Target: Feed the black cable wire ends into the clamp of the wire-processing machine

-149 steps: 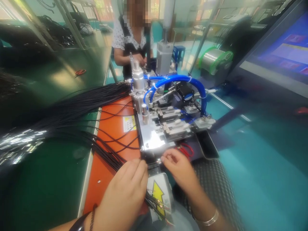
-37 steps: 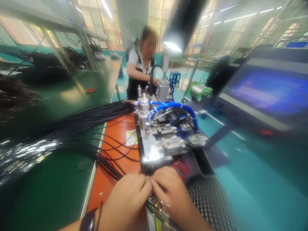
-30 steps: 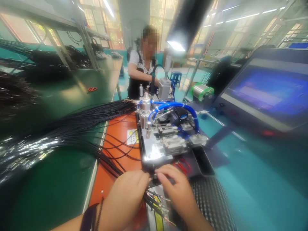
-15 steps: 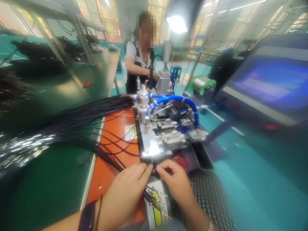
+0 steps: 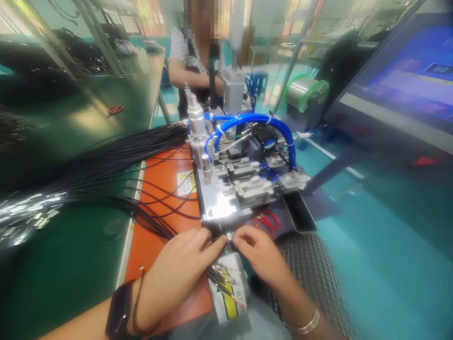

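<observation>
My left hand [image 5: 179, 269] grips a bunch of thin black wires [image 5: 123, 151] just in front of the aluminium plate of a pneumatic wire-processing machine [image 5: 230, 189]. The wires run back across an orange mat [image 5: 166, 293], and their bare, metal-tipped ends [image 5: 221, 276] fan out below my left hand. My right hand [image 5: 260, 250] pinches a small metal wire end [image 5: 230, 234] between its fingertips. This end sits between my two hands, at the machine's front edge. The fingers partly hide the wire ends.
Red-handled pliers [image 5: 267, 221] and a metal tray [image 5: 299, 212] lie right of the machine. A co-worker's arm [image 5: 186, 75] reaches in behind it. Scissors [image 5: 115, 109] lie on the green bench [image 5: 88, 123]. A monitor [image 5: 399, 71] stands to the right.
My hands have come closer together, with their fingertips meeting at the small metal wire end. The view has shifted slightly, so the machine sits further left and lower in the frame.
</observation>
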{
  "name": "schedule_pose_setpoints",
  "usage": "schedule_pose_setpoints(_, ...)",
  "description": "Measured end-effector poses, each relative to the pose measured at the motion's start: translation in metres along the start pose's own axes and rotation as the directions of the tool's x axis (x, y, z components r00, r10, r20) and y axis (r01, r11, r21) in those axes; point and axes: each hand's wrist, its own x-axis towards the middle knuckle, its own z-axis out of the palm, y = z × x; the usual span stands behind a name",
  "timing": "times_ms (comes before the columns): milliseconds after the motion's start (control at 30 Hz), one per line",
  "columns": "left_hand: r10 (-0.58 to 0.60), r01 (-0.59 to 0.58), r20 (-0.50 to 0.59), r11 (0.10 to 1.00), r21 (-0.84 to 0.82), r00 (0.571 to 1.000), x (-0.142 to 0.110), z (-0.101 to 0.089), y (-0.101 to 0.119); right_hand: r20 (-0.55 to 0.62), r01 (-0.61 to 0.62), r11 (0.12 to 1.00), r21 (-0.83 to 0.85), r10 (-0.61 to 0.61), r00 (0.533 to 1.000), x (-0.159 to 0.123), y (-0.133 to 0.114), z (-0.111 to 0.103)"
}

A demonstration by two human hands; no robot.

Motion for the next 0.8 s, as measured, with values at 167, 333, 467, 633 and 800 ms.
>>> schedule_pose_setpoints(167, 0.019, -0.019, -0.003, 1.000, 0.016, 1.000, 0.0007, -0.0021, 0.0007, -0.042, 0.004, 1.000, 0.010, -0.003, 0.999, 0.0006, -0.0022, 0.0026)
schedule_pose_setpoints(333, 0.011, -0.014, 0.046, 0.998, 0.059, 0.999, 0.0025, -0.0033, 0.0022, -0.052, 0.005, 0.998, 0.058, -0.002, 0.999, 0.0054, 0.0020, 0.0032)
schedule_pose_setpoints(467, 0.012, -0.016, 0.064, 0.998, 0.069, 0.998, 0.0017, -0.0030, 0.0026, -0.076, 0.010, 0.986, 0.165, 0.002, 0.997, 0.0041, 0.0018, 0.0021)
schedule_pose_setpoints(633, -0.023, 0.012, 0.130, 0.996, 0.083, 0.991, 0.0021, -0.0042, 0.0043, -0.097, 0.060, 0.989, 0.135, -0.047, 0.994, 0.0022, -0.0022, 0.0020)
schedule_pose_setpoints(800, -0.057, 0.038, 0.180, 0.993, 0.109, 0.982, 0.0028, -0.0039, 0.0066, -0.117, 0.080, 0.994, 0.070, -0.071, 0.991, 0.0027, -0.0012, 0.0031)
